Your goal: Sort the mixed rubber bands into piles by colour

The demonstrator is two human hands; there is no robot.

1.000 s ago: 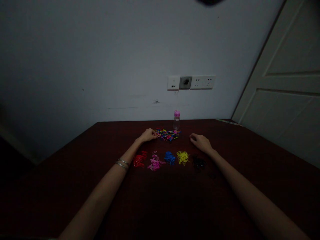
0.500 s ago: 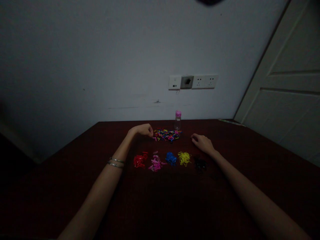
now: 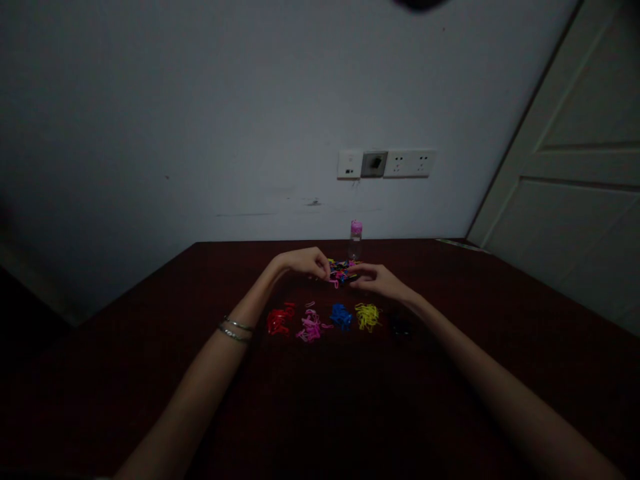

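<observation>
The mixed heap (image 3: 343,274) of small coloured loops lies on the dark red-brown worktop (image 3: 320,400), partly hidden by both hands. The left hand (image 3: 311,263) is at the heap's left edge, its grip closed on a pink loop (image 3: 334,283) that pokes out from the fingertips at the heap's near side. Two bracelets (image 3: 235,330) circle the left wrist. The right hand (image 3: 381,280) reaches in at the heap's right edge, its grip open, thumb and forefinger parted; whether the fingertips touch the loops I cannot tell.

On the near side of the heap, sorted piles form a row. The red pile (image 3: 278,321) and the pink pile (image 3: 311,327) lie to the heap's near left, the blue pile (image 3: 341,317) straight in front of it, the yellow pile (image 3: 367,317) to its near right, and the dim black pile (image 3: 400,325) farther right. Just behind the heap stands an upright clear bottle (image 3: 355,247) with a pink cap. Beyond the heap, white sockets (image 3: 407,163) sit on the wall (image 3: 225,120).
</observation>
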